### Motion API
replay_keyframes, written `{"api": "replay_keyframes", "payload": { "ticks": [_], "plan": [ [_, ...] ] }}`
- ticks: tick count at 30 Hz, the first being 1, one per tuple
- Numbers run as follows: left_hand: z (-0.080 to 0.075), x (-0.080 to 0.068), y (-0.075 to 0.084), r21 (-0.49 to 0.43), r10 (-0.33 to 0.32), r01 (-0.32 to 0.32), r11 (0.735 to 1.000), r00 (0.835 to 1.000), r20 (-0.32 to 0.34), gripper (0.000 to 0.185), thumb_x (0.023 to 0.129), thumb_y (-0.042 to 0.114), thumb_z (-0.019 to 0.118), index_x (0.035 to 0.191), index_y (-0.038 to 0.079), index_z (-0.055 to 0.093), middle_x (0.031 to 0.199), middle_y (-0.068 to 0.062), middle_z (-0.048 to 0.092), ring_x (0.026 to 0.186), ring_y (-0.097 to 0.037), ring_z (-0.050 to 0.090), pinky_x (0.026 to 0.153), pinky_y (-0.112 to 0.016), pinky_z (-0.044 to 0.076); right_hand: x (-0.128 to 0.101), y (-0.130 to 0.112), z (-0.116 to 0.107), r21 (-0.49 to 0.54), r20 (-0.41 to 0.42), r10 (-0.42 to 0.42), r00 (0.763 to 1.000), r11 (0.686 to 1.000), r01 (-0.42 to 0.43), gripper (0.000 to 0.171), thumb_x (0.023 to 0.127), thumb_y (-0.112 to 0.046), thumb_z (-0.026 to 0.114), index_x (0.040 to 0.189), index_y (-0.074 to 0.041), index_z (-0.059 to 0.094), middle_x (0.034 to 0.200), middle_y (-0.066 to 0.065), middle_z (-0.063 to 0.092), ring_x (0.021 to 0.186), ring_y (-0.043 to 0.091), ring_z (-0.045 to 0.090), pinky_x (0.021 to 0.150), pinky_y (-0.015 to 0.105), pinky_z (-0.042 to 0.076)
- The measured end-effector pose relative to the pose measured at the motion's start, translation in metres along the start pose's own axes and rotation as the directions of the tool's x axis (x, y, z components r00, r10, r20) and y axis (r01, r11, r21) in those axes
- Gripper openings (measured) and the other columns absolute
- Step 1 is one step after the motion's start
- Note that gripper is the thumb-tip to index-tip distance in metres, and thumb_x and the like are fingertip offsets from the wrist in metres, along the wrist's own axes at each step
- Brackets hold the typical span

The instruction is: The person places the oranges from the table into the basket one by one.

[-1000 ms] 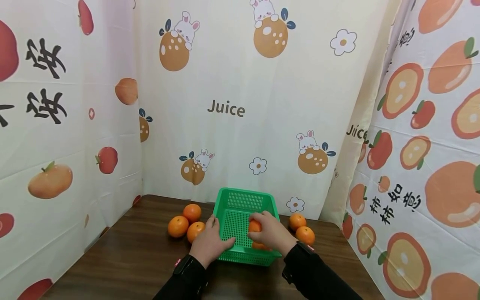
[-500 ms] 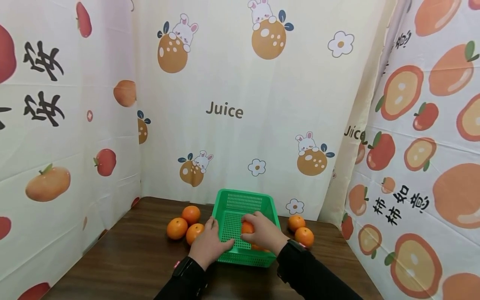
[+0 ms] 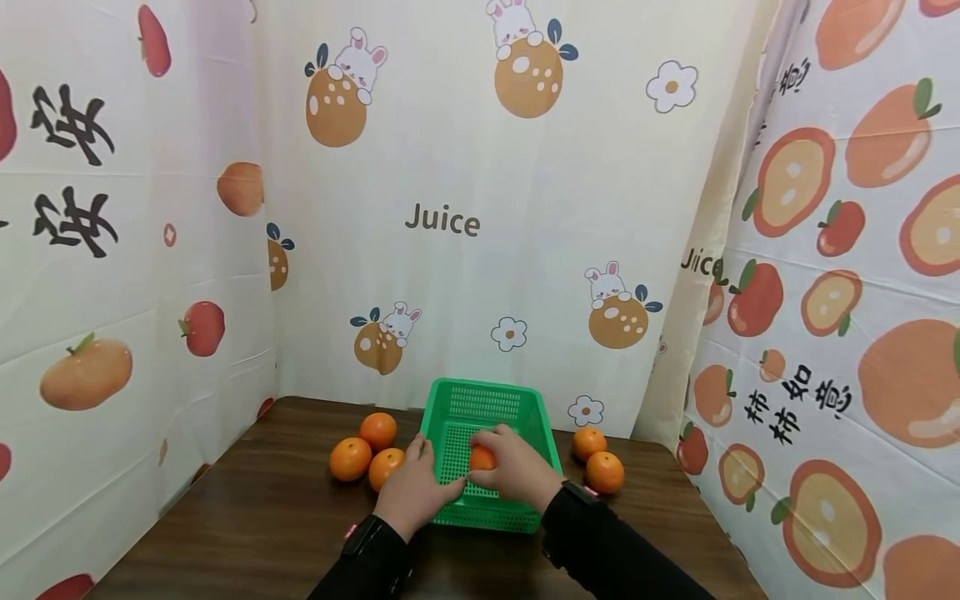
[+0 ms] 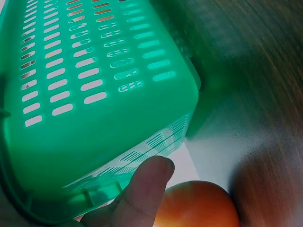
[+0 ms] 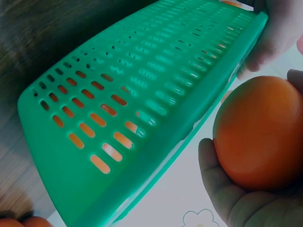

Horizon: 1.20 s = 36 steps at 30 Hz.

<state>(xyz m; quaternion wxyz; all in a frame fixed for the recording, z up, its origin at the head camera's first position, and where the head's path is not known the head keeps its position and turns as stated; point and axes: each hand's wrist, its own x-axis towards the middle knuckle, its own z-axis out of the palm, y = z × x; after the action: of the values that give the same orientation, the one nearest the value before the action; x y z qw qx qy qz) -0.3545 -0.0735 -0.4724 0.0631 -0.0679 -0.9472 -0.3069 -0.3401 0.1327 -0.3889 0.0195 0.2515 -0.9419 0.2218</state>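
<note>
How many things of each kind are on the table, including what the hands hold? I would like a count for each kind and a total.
Oranges on the table, left of the basket: 3
Oranges on the table, right of the basket: 2
Orange held by the right hand over the basket: 1
Green basket, gripped by the left hand: 1
Total: 7

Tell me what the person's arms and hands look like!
Both hands are bare: the left hand and the right hand. Long black sleeves cover both arms. A black band with a small pink-red mark sits on the left wrist, and one like it on the right.
</note>
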Motion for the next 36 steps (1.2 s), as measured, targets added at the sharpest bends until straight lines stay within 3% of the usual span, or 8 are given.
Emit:
{"api": "replay_keyframes", "payload": {
  "ticks": [7, 16, 24, 28, 33, 36],
  "plan": [
    [0.001, 0.001, 0.001, 0.002, -0.011, 0.011, 1.0, 1.0, 0.012, 0.113, 0.086, 0.081, 0.065, 0.161, -0.001, 0.043, 0.173, -0.02, 0.031, 0.114, -0.036, 0.07, 0.087, -0.055, 0.06, 0.001, -0.003, 0.004, -0.004, 0.008, 0.004, 1.0, 1.0, -0.004, 0.037, 0.094, -0.037, 0.082, 0.127, -0.025, 0.071, 0.117, 0.004, 0.059, 0.088, 0.015, 0.057, 0.072, 0.027, 0.053],
    [0.001, 0.002, 0.001, 0.005, 0.0, -0.001, 1.0, 1.0, 0.013, 0.102, 0.09, 0.07, 0.068, 0.161, -0.001, 0.044, 0.173, -0.02, 0.031, 0.097, -0.029, 0.071, 0.076, -0.048, 0.06, 0.004, -0.006, 0.008, -0.028, 0.016, -0.001, 1.0, 1.0, 0.001, 0.039, 0.093, -0.036, 0.083, 0.128, -0.025, 0.071, 0.116, 0.003, 0.058, 0.086, 0.014, 0.056, 0.072, 0.026, 0.051],
    [0.002, 0.002, -0.002, -0.008, 0.014, -0.013, 1.0, 1.0, 0.01, 0.091, 0.094, 0.059, 0.068, 0.159, -0.001, 0.046, 0.172, -0.02, 0.033, 0.112, -0.035, 0.07, 0.08, -0.05, 0.06, 0.007, -0.008, 0.012, -0.047, 0.032, -0.005, 0.999, 0.999, 0.006, 0.041, 0.092, -0.038, 0.083, 0.129, -0.024, 0.071, 0.114, 0.002, 0.058, 0.085, 0.013, 0.055, 0.071, 0.025, 0.05],
    [0.002, 0.003, -0.002, -0.012, 0.014, -0.013, 1.0, 1.0, 0.015, 0.089, 0.094, 0.055, 0.067, 0.16, -0.001, 0.044, 0.173, -0.02, 0.032, 0.105, -0.031, 0.069, 0.073, -0.046, 0.058, 0.01, -0.007, 0.012, -0.05, 0.043, -0.005, 0.999, 0.999, 0.007, 0.042, 0.093, -0.04, 0.083, 0.13, -0.024, 0.071, 0.115, 0.003, 0.057, 0.086, 0.013, 0.056, 0.072, 0.026, 0.05],
    [-0.001, 0.001, -0.001, -0.031, 0.018, -0.017, 0.999, 1.0, 0.015, 0.087, 0.093, 0.047, 0.066, 0.161, -0.002, 0.043, 0.173, -0.021, 0.03, 0.08, -0.026, 0.065, 0.058, -0.039, 0.049, 0.014, -0.006, 0.012, -0.04, 0.061, -0.004, 0.998, 0.999, 0.007, 0.042, 0.093, -0.04, 0.082, 0.13, -0.025, 0.07, 0.117, 0.003, 0.057, 0.087, 0.013, 0.056, 0.073, 0.027, 0.05],
    [-0.001, -0.001, 0.0, -0.019, 0.03, -0.03, 0.999, 1.0, 0.006, 0.084, 0.094, 0.044, 0.065, 0.16, -0.003, 0.043, 0.172, -0.023, 0.031, 0.081, -0.026, 0.066, 0.057, -0.037, 0.048, 0.016, -0.005, 0.013, -0.041, 0.072, -0.003, 0.997, 0.999, 0.006, 0.041, 0.094, -0.04, 0.082, 0.13, -0.026, 0.07, 0.117, 0.003, 0.057, 0.086, 0.014, 0.056, 0.072, 0.027, 0.05]
  ]
}}
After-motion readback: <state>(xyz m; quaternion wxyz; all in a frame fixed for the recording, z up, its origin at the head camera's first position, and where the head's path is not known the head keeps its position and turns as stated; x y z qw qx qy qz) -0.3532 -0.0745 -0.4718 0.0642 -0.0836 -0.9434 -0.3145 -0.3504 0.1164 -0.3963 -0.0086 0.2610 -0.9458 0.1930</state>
